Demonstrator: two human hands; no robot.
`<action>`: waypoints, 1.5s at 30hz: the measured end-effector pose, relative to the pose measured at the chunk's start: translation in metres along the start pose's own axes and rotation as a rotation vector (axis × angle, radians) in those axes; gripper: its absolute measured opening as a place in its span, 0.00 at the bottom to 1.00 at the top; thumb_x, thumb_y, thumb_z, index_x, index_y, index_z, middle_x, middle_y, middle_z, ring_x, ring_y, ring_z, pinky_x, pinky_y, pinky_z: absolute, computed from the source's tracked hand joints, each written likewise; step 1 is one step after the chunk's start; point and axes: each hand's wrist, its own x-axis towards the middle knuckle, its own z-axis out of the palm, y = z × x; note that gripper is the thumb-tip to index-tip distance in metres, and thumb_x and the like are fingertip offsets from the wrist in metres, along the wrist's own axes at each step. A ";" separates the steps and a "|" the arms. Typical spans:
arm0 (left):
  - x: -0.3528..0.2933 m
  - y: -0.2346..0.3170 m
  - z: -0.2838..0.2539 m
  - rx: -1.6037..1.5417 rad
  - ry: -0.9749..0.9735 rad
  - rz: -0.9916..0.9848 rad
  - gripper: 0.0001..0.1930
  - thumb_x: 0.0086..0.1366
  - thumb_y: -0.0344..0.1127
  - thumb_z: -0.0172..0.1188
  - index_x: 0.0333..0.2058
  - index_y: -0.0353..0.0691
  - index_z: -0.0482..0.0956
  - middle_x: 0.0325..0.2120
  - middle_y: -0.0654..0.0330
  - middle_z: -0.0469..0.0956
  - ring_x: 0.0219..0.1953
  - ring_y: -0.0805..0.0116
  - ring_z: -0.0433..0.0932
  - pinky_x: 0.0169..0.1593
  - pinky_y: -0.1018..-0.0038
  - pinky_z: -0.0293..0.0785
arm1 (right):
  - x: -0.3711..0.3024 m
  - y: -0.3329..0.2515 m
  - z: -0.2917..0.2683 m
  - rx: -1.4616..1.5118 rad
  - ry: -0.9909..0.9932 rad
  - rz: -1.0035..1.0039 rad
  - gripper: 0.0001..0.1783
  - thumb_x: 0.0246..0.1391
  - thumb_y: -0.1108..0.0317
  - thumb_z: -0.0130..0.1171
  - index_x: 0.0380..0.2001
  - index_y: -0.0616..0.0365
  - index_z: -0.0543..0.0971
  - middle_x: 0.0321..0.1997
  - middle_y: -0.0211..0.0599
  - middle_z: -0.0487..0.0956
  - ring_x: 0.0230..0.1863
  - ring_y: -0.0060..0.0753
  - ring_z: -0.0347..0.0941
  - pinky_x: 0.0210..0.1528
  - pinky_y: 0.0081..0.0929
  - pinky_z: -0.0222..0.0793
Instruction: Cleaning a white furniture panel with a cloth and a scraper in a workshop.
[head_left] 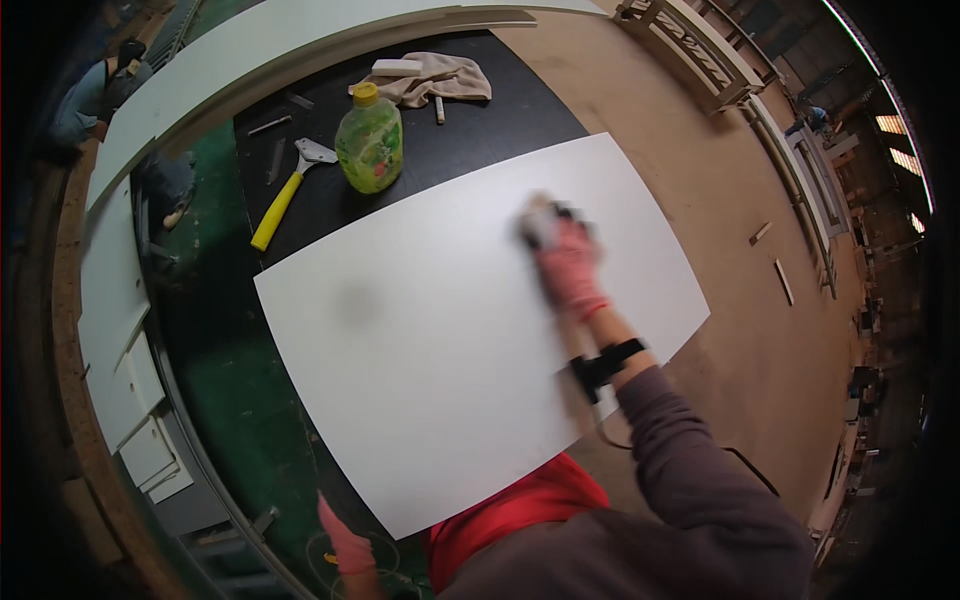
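Observation:
A large white panel (430,380) lies flat on a black-topped table. My right hand (570,265), in a pink glove with dark fingertips, is closed on a pale rag (540,222) pressed to the panel right of its middle. Motion blurs both the hand and the rag, so the grip's details are unclear. My left hand (346,543), also in a pink glove, is low beside the panel's near left corner. Its fingers look stretched out, and it appears to hold nothing. A dull grey smudge (357,303) shows on the panel's left part.
Beyond the panel, the black tabletop (500,130) carries a yellow-capped bottle (370,140), a yellow-handled scraper (285,198), a beige cloth (445,78) and a white block (397,67). A long pale board (240,45) curves behind. Another person (90,100) is at far left.

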 end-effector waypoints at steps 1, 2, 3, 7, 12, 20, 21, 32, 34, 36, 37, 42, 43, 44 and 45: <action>-0.004 -0.008 0.008 -0.001 -0.016 0.006 0.20 0.71 0.40 0.36 0.53 0.34 0.65 0.49 0.53 0.70 0.50 0.61 0.70 0.53 0.68 0.69 | 0.008 0.077 -0.003 -0.177 0.119 0.109 0.30 0.55 0.54 0.48 0.53 0.66 0.65 0.54 0.53 0.68 0.57 0.51 0.60 0.61 0.43 0.52; -0.011 -0.019 0.004 0.126 0.034 -0.002 0.20 0.70 0.41 0.36 0.53 0.34 0.66 0.48 0.54 0.71 0.49 0.62 0.71 0.52 0.68 0.69 | 0.004 0.122 -0.017 -0.172 0.139 0.250 0.31 0.53 0.53 0.49 0.53 0.67 0.65 0.54 0.53 0.68 0.57 0.52 0.61 0.60 0.42 0.54; -0.020 -0.027 0.001 0.249 0.092 -0.015 0.21 0.70 0.42 0.36 0.53 0.34 0.66 0.48 0.55 0.71 0.48 0.62 0.72 0.51 0.69 0.70 | -0.005 0.155 -0.036 -0.145 0.087 0.430 0.31 0.52 0.53 0.50 0.52 0.67 0.66 0.54 0.53 0.68 0.56 0.50 0.62 0.60 0.42 0.55; -0.028 -0.037 0.032 0.284 0.339 0.043 0.22 0.70 0.45 0.37 0.51 0.34 0.68 0.44 0.57 0.74 0.43 0.64 0.75 0.48 0.70 0.72 | -0.065 0.284 -0.066 -0.294 0.070 0.941 0.34 0.54 0.44 0.46 0.59 0.54 0.63 0.61 0.43 0.65 0.62 0.46 0.58 0.63 0.47 0.49; -0.024 -0.042 0.027 -0.144 0.317 -0.101 0.24 0.69 0.48 0.39 0.51 0.34 0.69 0.43 0.59 0.75 0.42 0.66 0.76 0.47 0.71 0.72 | -0.047 0.307 -0.036 -0.443 0.142 0.850 0.36 0.56 0.42 0.42 0.61 0.53 0.60 0.65 0.41 0.60 0.65 0.45 0.53 0.64 0.52 0.45; -0.043 -0.064 -0.003 -0.453 0.447 0.185 0.24 0.69 0.48 0.37 0.51 0.35 0.68 0.48 0.54 0.71 0.49 0.60 0.72 0.55 0.67 0.66 | 0.049 0.059 0.038 -0.172 0.061 -0.201 0.26 0.48 0.58 0.55 0.48 0.63 0.70 0.49 0.48 0.71 0.52 0.48 0.65 0.56 0.41 0.58; -0.052 -0.067 -0.013 -0.452 0.497 0.221 0.24 0.69 0.48 0.37 0.51 0.34 0.68 0.48 0.52 0.71 0.49 0.57 0.71 0.56 0.64 0.65 | 0.040 0.012 0.044 -0.065 0.032 -0.338 0.26 0.46 0.59 0.56 0.47 0.63 0.70 0.49 0.49 0.71 0.52 0.48 0.66 0.56 0.41 0.59; -0.116 -0.095 -0.049 -0.090 0.680 0.704 0.20 0.69 0.44 0.41 0.47 0.33 0.70 0.43 0.53 0.73 0.45 0.60 0.73 0.51 0.67 0.69 | -0.279 -0.205 0.018 0.675 -0.901 -1.521 0.27 0.44 0.60 0.57 0.48 0.63 0.70 0.49 0.45 0.70 0.58 0.48 0.60 0.67 0.44 0.45; -0.123 -0.083 -0.030 -0.035 0.656 0.588 0.18 0.68 0.35 0.44 0.52 0.30 0.66 0.49 0.53 0.71 0.51 0.63 0.71 0.55 0.69 0.67 | -0.308 -0.166 0.005 0.488 -0.755 -1.821 0.32 0.45 0.54 0.57 0.51 0.64 0.68 0.52 0.46 0.69 0.61 0.44 0.58 0.68 0.48 0.41; -0.116 -0.070 -0.006 -0.306 0.693 0.465 0.21 0.69 0.41 0.40 0.52 0.31 0.67 0.49 0.54 0.71 0.50 0.61 0.71 0.55 0.68 0.67 | -0.304 -0.121 0.005 0.464 -0.696 -1.965 0.38 0.45 0.49 0.56 0.54 0.65 0.66 0.55 0.47 0.67 0.63 0.41 0.55 0.69 0.50 0.36; -0.115 -0.068 0.000 -0.305 0.690 0.460 0.21 0.69 0.41 0.40 0.52 0.31 0.67 0.49 0.54 0.71 0.50 0.61 0.71 0.55 0.68 0.67 | -0.295 -0.111 -0.006 0.390 -0.758 -2.032 0.38 0.46 0.49 0.56 0.56 0.65 0.65 0.57 0.48 0.66 0.63 0.43 0.55 0.69 0.50 0.38; -0.093 -0.101 -0.052 0.404 0.733 0.408 0.23 0.69 0.42 0.40 0.54 0.29 0.65 0.49 0.48 0.71 0.55 0.58 0.67 0.59 0.69 0.60 | -0.218 -0.016 -0.041 0.707 -0.997 -1.366 0.33 0.41 0.63 0.62 0.53 0.62 0.68 0.54 0.48 0.67 0.60 0.47 0.60 0.65 0.47 0.49; -0.076 -0.108 -0.052 0.408 0.704 0.404 0.23 0.69 0.42 0.40 0.54 0.29 0.65 0.49 0.48 0.71 0.55 0.58 0.67 0.59 0.69 0.60 | -0.194 0.022 -0.037 0.769 -0.893 -1.238 0.34 0.37 0.65 0.65 0.51 0.61 0.69 0.54 0.47 0.68 0.59 0.48 0.60 0.64 0.46 0.50; -0.073 -0.111 -0.058 0.357 0.636 0.421 0.23 0.69 0.43 0.40 0.53 0.30 0.67 0.49 0.50 0.71 0.52 0.61 0.69 0.57 0.70 0.63 | -0.170 0.023 -0.068 0.272 -0.960 -0.994 0.37 0.37 0.62 0.66 0.53 0.62 0.67 0.54 0.47 0.67 0.59 0.49 0.60 0.64 0.47 0.49; -0.072 -0.112 -0.058 0.305 0.561 0.436 0.23 0.69 0.44 0.40 0.52 0.31 0.69 0.49 0.52 0.72 0.49 0.63 0.72 0.55 0.72 0.65 | -0.159 0.048 -0.067 0.336 -0.513 -0.919 0.40 0.38 0.61 0.67 0.55 0.62 0.65 0.56 0.49 0.66 0.60 0.51 0.59 0.64 0.46 0.48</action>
